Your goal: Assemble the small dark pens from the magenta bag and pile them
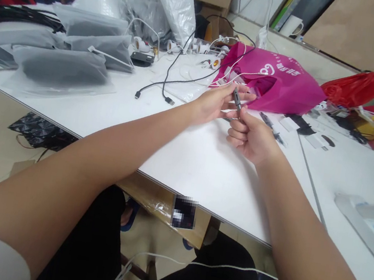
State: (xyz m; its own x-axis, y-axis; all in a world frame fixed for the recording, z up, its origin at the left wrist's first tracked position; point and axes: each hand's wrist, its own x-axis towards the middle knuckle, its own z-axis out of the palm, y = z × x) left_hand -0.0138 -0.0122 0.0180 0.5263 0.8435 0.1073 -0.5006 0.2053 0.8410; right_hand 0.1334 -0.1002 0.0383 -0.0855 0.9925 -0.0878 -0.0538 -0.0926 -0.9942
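A slim grey pen-like tool (237, 98) is held at a slant above the white table (202, 156). Its lower end is pinched between the thumb and curled fingers of my right hand (255, 135). My left hand (213, 102) is at the upper end, its fingers stretched out and spread behind the tool. Whether the left thumb touches it, I cannot tell. Just behind both hands lies a magenta bag (284, 86) with white lettering, its opening facing them. Small dark and white pieces (290, 124) lie to the right of my right hand.
Frosted zip bags (64, 66) lie at the left. A black USB cable (185, 83) winds across the table near white lamp holders (173, 47). Clear plastic bags (138, 0) are piled behind. A red plastic bag (356, 89) and a pale tray-like object (372, 226) are at the right.
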